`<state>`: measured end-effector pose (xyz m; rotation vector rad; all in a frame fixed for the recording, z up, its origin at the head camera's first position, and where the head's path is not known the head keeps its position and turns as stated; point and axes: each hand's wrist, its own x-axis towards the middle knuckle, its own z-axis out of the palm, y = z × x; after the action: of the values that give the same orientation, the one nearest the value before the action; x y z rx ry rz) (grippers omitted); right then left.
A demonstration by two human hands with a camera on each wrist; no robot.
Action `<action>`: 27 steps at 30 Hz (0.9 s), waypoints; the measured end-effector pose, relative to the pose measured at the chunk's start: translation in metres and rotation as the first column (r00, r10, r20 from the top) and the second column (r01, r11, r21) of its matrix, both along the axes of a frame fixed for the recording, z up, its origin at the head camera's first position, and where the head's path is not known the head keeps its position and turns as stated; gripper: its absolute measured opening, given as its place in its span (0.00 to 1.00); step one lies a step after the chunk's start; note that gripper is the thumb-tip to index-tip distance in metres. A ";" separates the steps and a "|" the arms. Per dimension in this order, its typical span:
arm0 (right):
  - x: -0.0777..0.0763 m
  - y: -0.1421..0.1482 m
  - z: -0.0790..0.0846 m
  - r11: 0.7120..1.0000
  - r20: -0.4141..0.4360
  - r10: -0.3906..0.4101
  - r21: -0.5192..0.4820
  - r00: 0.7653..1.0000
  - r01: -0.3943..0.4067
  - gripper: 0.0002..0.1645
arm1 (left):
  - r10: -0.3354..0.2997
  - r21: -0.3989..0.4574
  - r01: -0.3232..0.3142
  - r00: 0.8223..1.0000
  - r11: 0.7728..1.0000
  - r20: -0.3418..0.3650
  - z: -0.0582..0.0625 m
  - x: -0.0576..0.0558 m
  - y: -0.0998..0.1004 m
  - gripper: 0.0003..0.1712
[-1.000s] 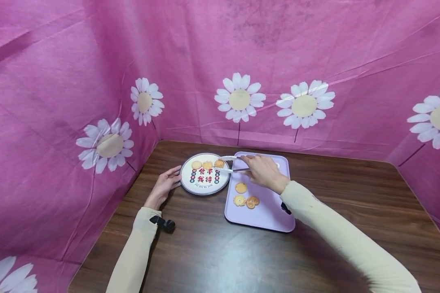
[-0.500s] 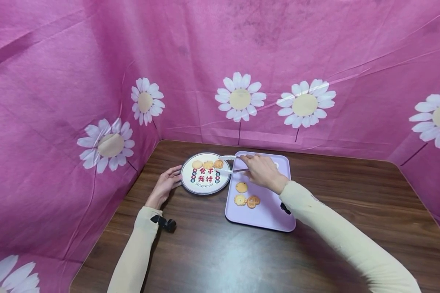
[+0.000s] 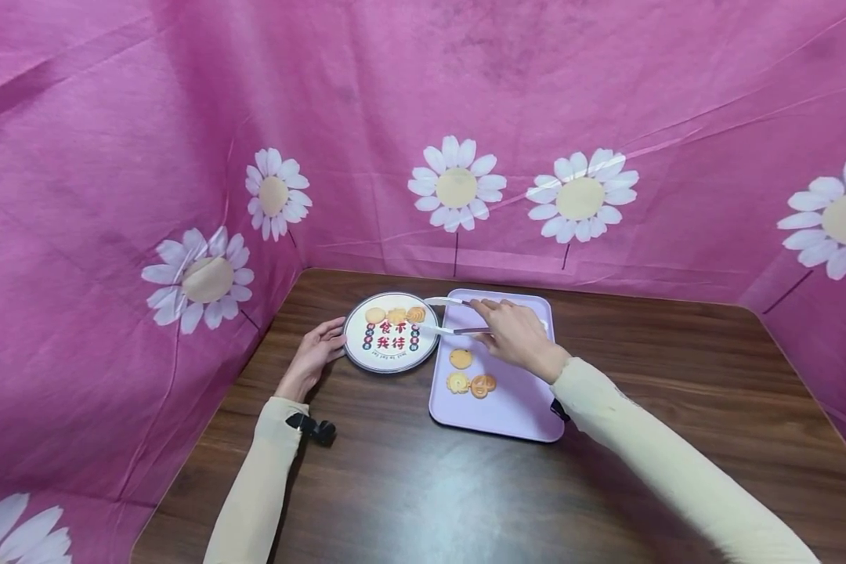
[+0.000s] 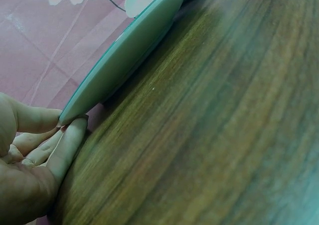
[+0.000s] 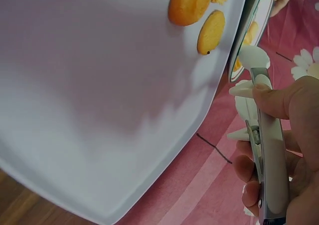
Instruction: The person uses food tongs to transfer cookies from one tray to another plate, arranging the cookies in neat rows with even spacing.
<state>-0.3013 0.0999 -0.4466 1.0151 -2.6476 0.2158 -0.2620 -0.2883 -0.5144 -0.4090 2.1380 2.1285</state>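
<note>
My left hand [image 3: 316,356] pinches the left rim of a round white plate [image 3: 389,360]; in the left wrist view the thumb is on top of the rim and a finger underneath. A row of three cookies lies along the plate's far part: a plain round one [image 3: 375,315], a flower-shaped one [image 3: 397,316] and a swirled one [image 3: 416,314]. My right hand [image 3: 515,333] grips a pair of tongs [image 5: 271,150] with white tips. The tongs are spread, their tips over the plate's right edge beside the swirled cookie, nothing between them.
Right of the plate lies a lilac tray [image 3: 493,415]. On its left part are a round cookie [image 3: 460,359], a flower-shaped cookie [image 3: 457,382] and a pretzel-shaped cookie [image 3: 482,385]. Pink flowered cloth [image 3: 366,196] stands around the wooden table [image 3: 395,486].
The tongs' tips, earlier around the swirled cookie, have spread wider and drawn slightly right, off it. The cookie stays on the plate. My left hand keeps its place at the rim.
</note>
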 end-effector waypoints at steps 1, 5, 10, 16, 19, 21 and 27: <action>0.001 0.003 0.000 1.000 -0.003 -0.002 -0.004 1.000 0.002 0.37 | -0.006 -0.003 0.006 1.000 1.000 -0.003 0.000 0.000 0.000 0.32; 0.008 0.013 0.000 0.999 0.022 -0.004 -0.048 1.000 0.006 0.37 | -0.007 -0.005 0.007 1.000 1.000 -0.002 0.000 0.001 0.000 0.31; 0.017 0.027 0.004 0.994 0.067 -0.010 -0.106 0.998 0.017 0.35 | -0.008 0.004 0.008 1.000 1.000 -0.006 0.001 0.001 0.000 0.32; 0.029 0.042 0.007 0.990 0.102 -0.030 -0.131 0.994 0.043 0.31 | -0.006 0.013 0.007 1.000 1.000 -0.007 0.001 -0.001 0.000 0.32; 0.036 0.049 0.008 0.991 0.108 -0.034 -0.124 0.994 0.048 0.31 | -0.004 0.014 0.004 1.000 1.000 0.003 0.002 -0.001 -0.001 0.32; 0.042 0.054 0.008 0.992 0.113 -0.041 -0.116 0.993 0.054 0.31 | -0.004 0.017 0.004 1.000 1.000 0.004 0.002 -0.001 0.000 0.32; 0.057 0.067 0.006 0.993 0.123 -0.045 -0.105 0.991 0.058 0.32 | -0.009 0.030 0.009 1.000 0.999 -0.001 0.000 -0.001 0.000 0.32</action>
<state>-0.2439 0.1671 -0.4408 0.9257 -2.7320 0.4166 -0.2630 -0.2883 -0.5140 -0.3947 2.1011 2.1534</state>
